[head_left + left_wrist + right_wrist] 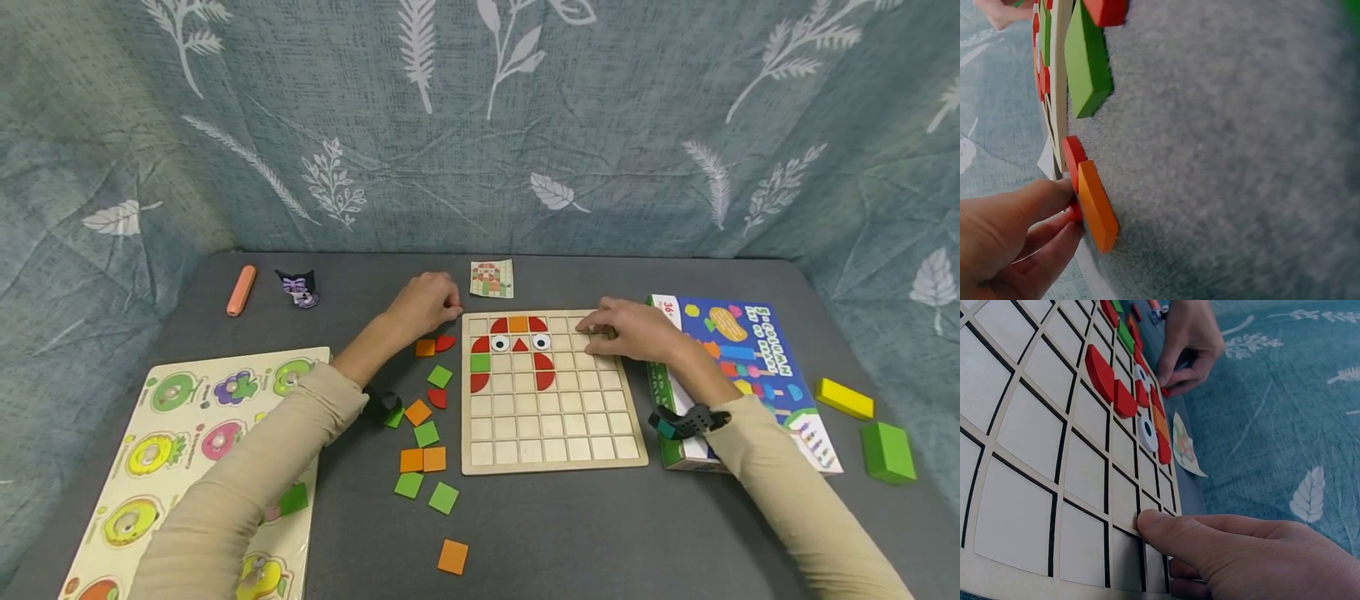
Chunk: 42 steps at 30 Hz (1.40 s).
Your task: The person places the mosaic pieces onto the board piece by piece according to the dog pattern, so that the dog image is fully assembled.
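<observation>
My left hand [427,304] is just beyond the upper left corner of the wooden grid board [507,429]. Between its thumb and fingers it pinches a small red piece [1075,211], mostly hidden by the fingertips. Right below that hand lie an orange square [425,347] and a red quarter-round piece [445,342]. My right hand [633,327] rests at the board's upper right, its thumb touching the grid. Red pieces [543,380], two white eye pieces [499,343], a green square [480,363] and an orange square [518,324] sit in the board's upper left cells.
Several green [443,498] and orange squares [453,557] lie left of the board. A picture card [492,279] is behind it. A blue box [738,350] stands right, a fruit puzzle board [195,417] left. Yellow [845,398] and green blocks [888,452] are far right.
</observation>
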Each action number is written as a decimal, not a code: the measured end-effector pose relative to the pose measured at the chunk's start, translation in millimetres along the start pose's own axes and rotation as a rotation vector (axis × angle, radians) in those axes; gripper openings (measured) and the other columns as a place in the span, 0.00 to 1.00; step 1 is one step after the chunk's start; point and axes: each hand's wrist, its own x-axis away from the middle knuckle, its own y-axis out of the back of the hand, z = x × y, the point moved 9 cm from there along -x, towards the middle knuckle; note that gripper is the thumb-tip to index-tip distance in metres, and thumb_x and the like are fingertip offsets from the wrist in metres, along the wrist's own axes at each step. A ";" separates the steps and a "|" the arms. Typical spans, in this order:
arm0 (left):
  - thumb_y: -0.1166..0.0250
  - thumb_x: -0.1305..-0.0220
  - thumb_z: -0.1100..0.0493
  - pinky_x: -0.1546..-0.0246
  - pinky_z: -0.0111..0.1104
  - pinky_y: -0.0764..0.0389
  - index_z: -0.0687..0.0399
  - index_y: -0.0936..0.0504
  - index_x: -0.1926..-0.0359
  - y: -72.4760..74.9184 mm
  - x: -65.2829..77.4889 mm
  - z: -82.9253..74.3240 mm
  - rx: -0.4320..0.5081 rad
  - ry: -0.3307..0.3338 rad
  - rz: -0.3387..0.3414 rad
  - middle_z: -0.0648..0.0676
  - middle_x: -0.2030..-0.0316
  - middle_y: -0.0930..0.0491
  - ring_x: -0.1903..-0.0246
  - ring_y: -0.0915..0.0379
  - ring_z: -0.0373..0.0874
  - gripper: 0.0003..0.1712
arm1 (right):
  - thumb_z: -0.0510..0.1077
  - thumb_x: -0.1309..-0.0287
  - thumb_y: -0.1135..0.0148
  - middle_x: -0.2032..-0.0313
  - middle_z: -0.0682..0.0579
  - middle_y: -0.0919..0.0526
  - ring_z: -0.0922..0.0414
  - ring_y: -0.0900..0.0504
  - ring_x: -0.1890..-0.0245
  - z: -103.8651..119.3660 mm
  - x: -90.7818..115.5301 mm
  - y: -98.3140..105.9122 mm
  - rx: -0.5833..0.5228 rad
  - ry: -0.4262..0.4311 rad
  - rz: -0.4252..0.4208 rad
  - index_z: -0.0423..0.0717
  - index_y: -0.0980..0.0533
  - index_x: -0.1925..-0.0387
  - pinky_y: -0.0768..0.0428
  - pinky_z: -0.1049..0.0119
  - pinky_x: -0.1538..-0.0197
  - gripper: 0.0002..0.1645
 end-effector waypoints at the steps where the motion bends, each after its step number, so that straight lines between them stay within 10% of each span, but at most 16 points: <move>1: 0.34 0.38 0.62 0.67 0.37 0.24 0.61 0.16 0.69 0.5 0.5 -0.3 -0.004 -0.008 0.002 0.58 0.66 0.21 0.70 0.26 0.47 0.06 | 0.49 0.43 0.33 0.66 0.52 0.25 0.61 0.32 0.71 0.0 -0.6 -0.4 0.001 0.003 0.001 0.49 0.19 0.47 0.37 0.67 0.69 0.21; 9: 0.34 0.39 0.62 0.71 0.33 0.27 0.59 0.16 0.70 14.6 12.9 -24.2 0.062 -0.127 -0.059 0.56 0.67 0.21 0.73 0.29 0.44 0.05 | 0.50 0.42 0.33 0.66 0.52 0.25 0.60 0.28 0.67 -0.4 -0.9 0.1 0.006 -0.007 0.012 0.49 0.19 0.47 0.35 0.66 0.67 0.21; 19: 0.35 0.37 0.60 0.71 0.26 0.29 0.51 0.18 0.74 -18.1 43.6 -90.4 0.048 -0.303 0.011 0.50 0.66 0.20 0.73 0.30 0.38 0.08 | 0.49 0.43 0.32 0.67 0.52 0.26 0.61 0.31 0.70 1.1 -0.6 -0.4 -0.011 0.003 0.005 0.49 0.19 0.48 0.36 0.67 0.68 0.21; 42: 0.35 0.35 0.59 0.69 0.27 0.27 0.54 0.16 0.69 -29.7 44.5 -101.0 0.045 -0.304 0.053 0.52 0.66 0.21 0.72 0.31 0.39 0.06 | 0.49 0.43 0.32 0.67 0.52 0.26 0.61 0.29 0.69 -0.2 -0.1 -0.3 0.004 0.009 0.000 0.49 0.19 0.48 0.35 0.67 0.67 0.21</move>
